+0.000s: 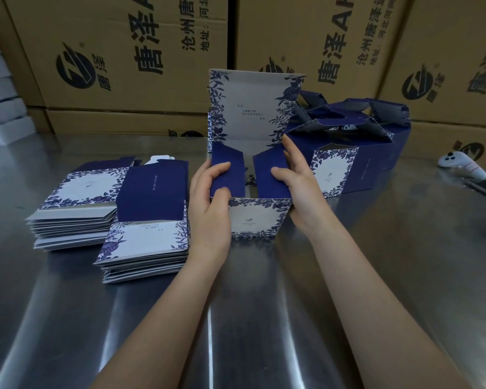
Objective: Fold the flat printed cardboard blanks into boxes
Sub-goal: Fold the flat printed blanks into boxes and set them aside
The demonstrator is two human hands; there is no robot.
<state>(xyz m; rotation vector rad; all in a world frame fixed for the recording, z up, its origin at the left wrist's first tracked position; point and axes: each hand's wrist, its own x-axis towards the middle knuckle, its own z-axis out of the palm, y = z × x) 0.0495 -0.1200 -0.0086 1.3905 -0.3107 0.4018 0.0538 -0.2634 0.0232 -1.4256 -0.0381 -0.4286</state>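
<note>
- Box (257, 217): it stands half-formed on the table (264, 318), in the middle, between your forearms. Its tall floral lid panel (253, 108) is upright on the far side.
- Left hand (211, 203): your thumb and curled fingers pinch the navy left flap (225, 179), pressing it inward.
- Right hand (298, 186): your thumb lies on the navy right flap (267, 171), and your fingers wrap the box's right wall behind it.
- Flat blanks: two stacks lie to the left, a far stack (76, 197) and a near stack (149, 223). The near stack sits just beside your left wrist.
- Finished boxes (362, 153): a cluster stands just right of the work, close to your right hand.
- Risk 1: uneven pressure on the two flaps would likely skew the walls, so the lid would not seat squarely.
- Risk 2: forcing a flap off its score line could crease the printed face.
- Risk 3: a wide move of your left forearm may push the near stack askew; the steel surface looks slippery.
- Risk 4: the upright lid panel could flop forward onto your fingers.
- Writing: the brown cartons (124, 51) behind read "唐泽", "沧州唐泽" and "地址:河北", beside a round logo. The print on the box is too small to read.
</note>
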